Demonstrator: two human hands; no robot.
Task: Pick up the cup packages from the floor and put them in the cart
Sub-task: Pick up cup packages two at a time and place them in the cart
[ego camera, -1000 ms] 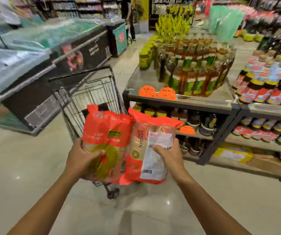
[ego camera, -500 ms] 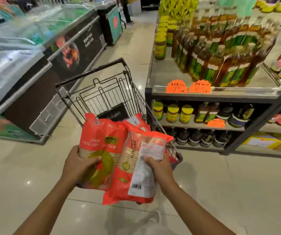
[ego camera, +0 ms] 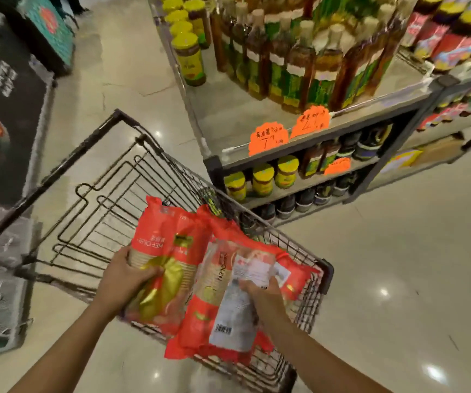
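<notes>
Head view: the left hand [ego camera: 126, 276] has its grip clamped on one red cup package [ego camera: 166, 251] and the right hand [ego camera: 265, 296] has its grip clamped on a second cup package [ego camera: 217, 307], both held side by side over the near end of the wire cart [ego camera: 92, 199], with at least one more red package [ego camera: 294, 268] already lying inside the cart against its right wall. The step in hand looks like the placing one: both packages are lifted and over the basket, so the next move calls for lowering them past the cart's rim, beside the package already there, and opening both hands once they rest on the wire floor.
</notes>
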